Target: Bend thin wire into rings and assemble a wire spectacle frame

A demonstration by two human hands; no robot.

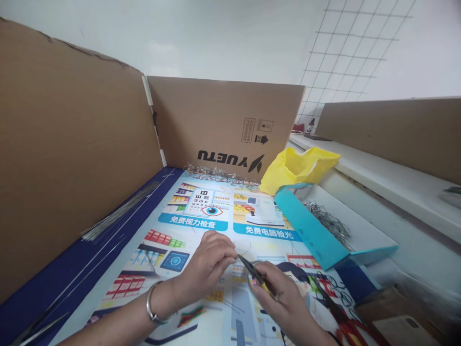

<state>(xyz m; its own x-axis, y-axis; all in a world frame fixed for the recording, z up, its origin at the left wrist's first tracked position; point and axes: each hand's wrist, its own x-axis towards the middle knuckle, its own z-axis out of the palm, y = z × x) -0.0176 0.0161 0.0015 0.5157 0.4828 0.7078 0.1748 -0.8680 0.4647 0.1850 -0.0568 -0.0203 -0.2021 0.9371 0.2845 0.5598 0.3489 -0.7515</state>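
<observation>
My left hand [207, 259], with a metal bangle at its wrist, is closed in a pinch over the printed sheet. A thin piece of wire [248, 247] shows at its fingertips, curving away to the right. My right hand [284, 295] is wrapped round the handles of long-nosed pliers [255, 272]. The pliers' tip points left and meets the fingertips of my left hand. Whether the jaws are clamped on the wire is too small to tell.
Right of my hands stands a turquoise box [306, 230] holding many bent wire pieces [329, 223]. Behind it sits a yellow bag [298, 168]. Red-handled scissors [347, 329] lie at lower right. Straight wires [118, 211] lie left, and cardboard panels [216, 120] close off the back and left.
</observation>
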